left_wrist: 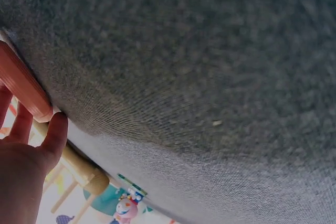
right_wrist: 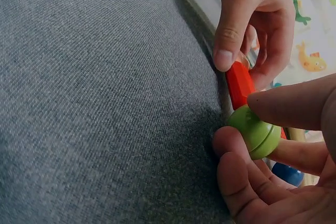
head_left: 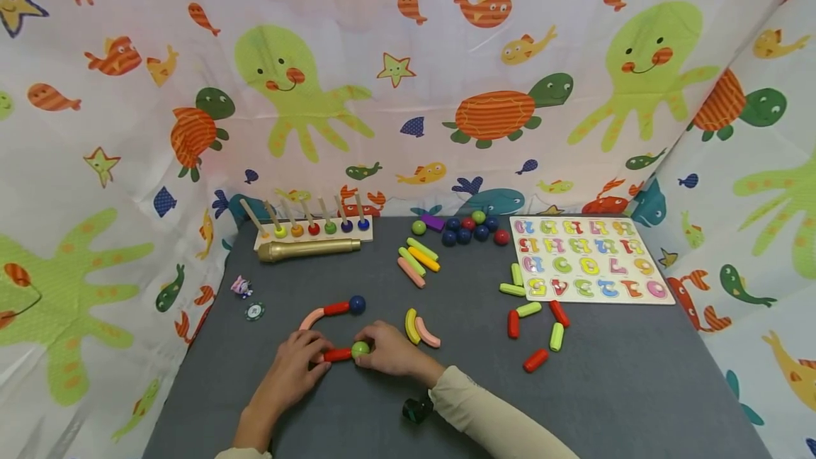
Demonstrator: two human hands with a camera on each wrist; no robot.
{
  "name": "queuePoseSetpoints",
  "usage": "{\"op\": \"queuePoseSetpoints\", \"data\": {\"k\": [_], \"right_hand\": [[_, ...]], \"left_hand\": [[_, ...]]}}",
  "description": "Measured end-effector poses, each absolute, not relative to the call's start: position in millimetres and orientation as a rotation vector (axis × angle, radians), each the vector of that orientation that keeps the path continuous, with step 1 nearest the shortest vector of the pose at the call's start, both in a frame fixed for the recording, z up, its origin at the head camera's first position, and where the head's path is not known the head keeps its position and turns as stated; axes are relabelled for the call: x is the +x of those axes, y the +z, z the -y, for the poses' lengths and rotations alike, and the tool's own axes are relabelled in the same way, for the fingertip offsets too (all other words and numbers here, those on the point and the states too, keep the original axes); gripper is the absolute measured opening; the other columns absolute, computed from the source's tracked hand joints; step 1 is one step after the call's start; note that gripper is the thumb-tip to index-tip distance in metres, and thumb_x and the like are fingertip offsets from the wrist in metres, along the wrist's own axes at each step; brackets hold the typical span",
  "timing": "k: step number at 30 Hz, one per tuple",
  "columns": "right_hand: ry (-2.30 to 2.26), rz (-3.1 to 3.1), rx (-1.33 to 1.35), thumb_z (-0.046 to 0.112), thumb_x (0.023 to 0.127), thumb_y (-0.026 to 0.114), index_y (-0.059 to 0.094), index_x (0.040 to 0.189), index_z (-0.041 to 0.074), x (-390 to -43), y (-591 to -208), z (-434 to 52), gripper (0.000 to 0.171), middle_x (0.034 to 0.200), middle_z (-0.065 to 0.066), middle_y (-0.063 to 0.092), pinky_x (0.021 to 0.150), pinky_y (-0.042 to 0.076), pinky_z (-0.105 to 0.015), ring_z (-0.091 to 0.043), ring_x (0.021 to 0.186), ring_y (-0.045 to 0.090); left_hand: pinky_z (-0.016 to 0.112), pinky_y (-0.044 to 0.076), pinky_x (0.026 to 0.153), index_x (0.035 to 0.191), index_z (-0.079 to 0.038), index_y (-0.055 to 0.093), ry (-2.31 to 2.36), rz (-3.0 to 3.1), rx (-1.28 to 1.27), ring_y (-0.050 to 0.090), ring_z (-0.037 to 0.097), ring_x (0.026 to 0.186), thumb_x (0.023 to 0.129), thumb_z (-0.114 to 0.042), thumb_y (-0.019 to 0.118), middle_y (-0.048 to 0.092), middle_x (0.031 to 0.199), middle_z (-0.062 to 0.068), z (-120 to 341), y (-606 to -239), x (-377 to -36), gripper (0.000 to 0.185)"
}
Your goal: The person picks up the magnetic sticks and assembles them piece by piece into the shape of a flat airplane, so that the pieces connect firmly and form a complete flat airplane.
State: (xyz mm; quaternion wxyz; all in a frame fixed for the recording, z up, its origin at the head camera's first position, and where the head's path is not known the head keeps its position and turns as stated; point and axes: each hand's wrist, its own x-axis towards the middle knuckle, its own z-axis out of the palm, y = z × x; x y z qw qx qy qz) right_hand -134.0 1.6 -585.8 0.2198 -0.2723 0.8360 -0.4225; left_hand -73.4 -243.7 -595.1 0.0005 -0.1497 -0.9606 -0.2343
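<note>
While the right hand (head_left: 389, 350) pinches a green ball (head_left: 360, 350) between thumb and fingers, the left hand (head_left: 295, 368) curls its thumb and fingers round a pink piece (left_wrist: 23, 85) at the left end of a red stick (head_left: 338, 355). The ball sits against that stick's right end, so ball, stick and pink piece form a short row on the dark grey table (head_left: 472, 289), near its front. How firmly either hand squeezes cannot be told.

Just beyond this row lies a similar one: a curved pink piece (head_left: 312, 318) running up from beside the left hand, a second red stick (head_left: 336, 309) and a dark blue ball (head_left: 358, 304), end to end. Near the right hand, on its far side, a curved yellow piece (head_left: 411, 326) and another curved pink piece (head_left: 428, 332) lie side by side. A small black object (head_left: 417, 409) shows beside the right sleeve (head_left: 497, 413).

To the left are a poker chip (head_left: 254, 311) and a little figurine (head_left: 241, 287). At the back stands a peg board (head_left: 354, 234) with coloured rings, a gold microphone (head_left: 309, 251) lying before it. More balls (head_left: 465, 235) cluster at back centre, and red and green sticks (head_left: 536, 360) lie scattered near a number board (head_left: 596, 299) at right
</note>
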Motion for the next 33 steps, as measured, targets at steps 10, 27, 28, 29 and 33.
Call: {"op": "queuePoseSetpoints", "data": {"k": [10,27,28,29,33], "right_hand": [[-1.174,-2.310,-0.748,0.020,0.095,0.083,0.078,0.117,0.007,-131,-589,-5,0.026,0.097,0.007,0.061,0.075,0.048,-0.024,-0.004,0.081,0.054],[-1.324,-2.298,-0.749,0.022,0.107,0.066,0.077,0.117,0.003,-149,-553,-45,0.025,0.098,0.006,0.070,0.074,0.054,-0.028,-0.006,0.081,0.064],[-1.332,-2.314,-0.739,0.022,0.107,0.065,0.077,0.118,0.003,-153,-549,-51,0.025,0.099,0.006,0.071,0.075,0.055,-0.029,-0.007,0.083,0.064],[-1.334,-2.331,-0.722,0.022,0.108,0.065,0.077,0.118,0.004,-158,-545,-58,0.024,0.100,0.006,0.071,0.076,0.055,-0.029,-0.008,0.084,0.065],[-1.351,-2.401,-0.650,0.021,0.109,0.064,0.077,0.117,0.008,-174,-535,-87,0.021,0.103,0.004,0.072,0.082,0.056,-0.035,-0.012,0.090,0.065]], "left_hand": [[0.071,0.036,0.103,0.113,-0.020,0.077,-0.801,2.995,-0.304,0.056,0.037,0.125,0.097,-0.015,0.077,0.069,0.121,0.002,236,-586,-80,0.017],[0.075,0.029,0.108,0.143,-0.009,0.065,-0.841,3.153,-0.203,0.047,0.047,0.133,0.102,-0.025,0.075,0.058,0.142,0.021,210,-580,-146,0.045],[0.075,0.029,0.107,0.142,-0.009,0.065,-0.843,3.177,-0.201,0.046,0.048,0.133,0.102,-0.026,0.075,0.057,0.142,0.021,208,-579,-148,0.045],[0.075,0.029,0.106,0.142,-0.010,0.065,-0.845,3.201,-0.197,0.045,0.048,0.133,0.102,-0.027,0.075,0.056,0.143,0.020,207,-579,-150,0.045],[0.072,0.030,0.104,0.142,-0.011,0.066,-0.862,3.258,-0.176,0.043,0.048,0.133,0.102,-0.032,0.076,0.054,0.143,0.019,202,-577,-155,0.046]]}}
